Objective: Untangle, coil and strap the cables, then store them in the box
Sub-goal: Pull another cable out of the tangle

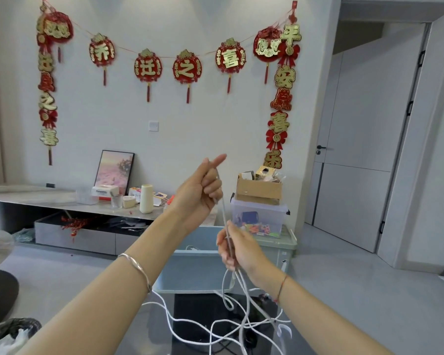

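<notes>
My left hand [200, 190] is raised at the centre, fingers closed round the upper end of a thin grey cable [224, 213], forefinger sticking out. The cable runs straight down into my right hand [237, 248], which pinches it lower. Below that hand the grey cable drops into a tangle of white cables [215, 326] spread over a dark surface at the bottom. A pale blue open box [190, 262] stands just behind both hands, with something white inside near its far wall.
A clear lidded bin [258, 217] with a cardboard box [259, 189] on top stands behind the blue box. A low grey cabinet [62, 203] with cups and small boxes runs along the left wall. Grey floor and a door [364, 149] lie to the right.
</notes>
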A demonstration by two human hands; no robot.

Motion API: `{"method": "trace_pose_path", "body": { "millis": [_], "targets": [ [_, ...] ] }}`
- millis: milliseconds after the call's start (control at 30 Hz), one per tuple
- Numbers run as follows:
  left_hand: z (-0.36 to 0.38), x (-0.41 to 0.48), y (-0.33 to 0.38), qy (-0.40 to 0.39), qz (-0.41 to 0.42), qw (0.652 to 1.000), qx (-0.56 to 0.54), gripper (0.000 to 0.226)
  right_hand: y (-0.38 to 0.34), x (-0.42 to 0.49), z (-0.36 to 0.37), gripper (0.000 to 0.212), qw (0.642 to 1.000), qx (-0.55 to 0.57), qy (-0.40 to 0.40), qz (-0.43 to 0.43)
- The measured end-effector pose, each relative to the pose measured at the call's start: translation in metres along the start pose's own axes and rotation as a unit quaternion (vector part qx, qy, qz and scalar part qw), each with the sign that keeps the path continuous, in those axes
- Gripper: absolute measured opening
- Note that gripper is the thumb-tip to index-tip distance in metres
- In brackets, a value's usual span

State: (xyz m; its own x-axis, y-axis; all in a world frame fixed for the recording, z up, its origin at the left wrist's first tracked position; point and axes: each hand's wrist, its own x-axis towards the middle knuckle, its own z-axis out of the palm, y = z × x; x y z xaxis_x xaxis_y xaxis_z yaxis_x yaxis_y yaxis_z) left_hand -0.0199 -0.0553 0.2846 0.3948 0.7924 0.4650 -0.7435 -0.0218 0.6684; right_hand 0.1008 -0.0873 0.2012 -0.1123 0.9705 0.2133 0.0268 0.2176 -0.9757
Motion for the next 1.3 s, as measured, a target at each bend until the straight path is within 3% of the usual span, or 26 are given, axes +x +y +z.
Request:
{"method": "trace_pose_path", "body": {
  "millis": [100,167,233,300,400,533,600,700,833,933,1067,1167,1233,1267,1300],
  "targets": [
    [-0.01,0.014,-0.001,0.101,0.046,0.99,0.091,0.025,0.004,-0.012,0.008,0.035,0.984,-0.167,-0.057,-0.002],
    [-0.022,0.016,-0.006,0.13,0.073,0.957,0.249,0.018,0.002,-0.017,0.006,0.027,0.937,-0.336,-0.088,-0.041],
    [-0.038,0.009,-0.014,0.089,0.097,0.9,0.415,0.016,-0.006,-0.02,0.0,0.025,0.882,-0.453,-0.075,-0.111],
    [-0.055,0.001,-0.019,0.042,0.083,0.837,0.539,0.025,-0.02,-0.02,-0.01,0.029,0.864,-0.466,-0.035,-0.188],
    [-0.064,-0.013,-0.02,-0.006,0.013,0.81,0.586,0.035,-0.039,-0.013,-0.026,0.027,0.889,-0.39,0.027,-0.238],
    [-0.046,-0.028,-0.022,-0.053,-0.058,0.825,0.56,0.05,-0.048,-0.002,-0.037,0.025,0.931,-0.266,0.055,-0.244],
    [-0.036,-0.031,-0.019,-0.103,-0.111,0.856,0.495,0.06,-0.047,0.002,-0.04,0.03,0.939,-0.226,0.075,-0.247],
    [-0.024,-0.031,-0.013,-0.127,-0.152,0.914,0.354,0.057,-0.04,0.01,-0.042,0.048,0.95,-0.168,0.104,-0.241],
    [-0.008,-0.023,0.006,-0.051,-0.106,0.991,0.063,0.044,-0.025,0.015,-0.035,0.059,0.964,-0.117,0.099,-0.216],
    [-0.009,-0.012,0.035,0.012,-0.007,0.997,-0.081,0.046,-0.009,0.015,-0.04,0.052,0.963,-0.13,0.136,-0.194],
    [-0.017,-0.006,0.066,0.061,0.063,0.994,-0.06,0.045,0.019,0.008,-0.059,0.048,0.962,-0.199,0.135,-0.131],
    [-0.023,-0.006,0.062,0.079,0.04,0.996,-0.002,0.045,0.034,0.0,-0.06,0.039,0.948,-0.318,0.002,0.015],
    [-0.027,-0.008,0.048,0.08,0.003,0.997,0.021,0.045,0.033,-0.005,-0.052,0.017,0.94,-0.322,-0.081,0.077],
    [-0.029,-0.009,0.039,0.079,-0.017,0.996,0.025,0.045,0.03,-0.005,-0.048,0.022,0.934,-0.332,-0.1,0.084],
    [-0.03,-0.01,0.032,0.078,-0.035,0.996,0.028,0.045,0.028,-0.004,-0.044,0.046,0.932,-0.337,-0.106,0.078]
  ]
}}
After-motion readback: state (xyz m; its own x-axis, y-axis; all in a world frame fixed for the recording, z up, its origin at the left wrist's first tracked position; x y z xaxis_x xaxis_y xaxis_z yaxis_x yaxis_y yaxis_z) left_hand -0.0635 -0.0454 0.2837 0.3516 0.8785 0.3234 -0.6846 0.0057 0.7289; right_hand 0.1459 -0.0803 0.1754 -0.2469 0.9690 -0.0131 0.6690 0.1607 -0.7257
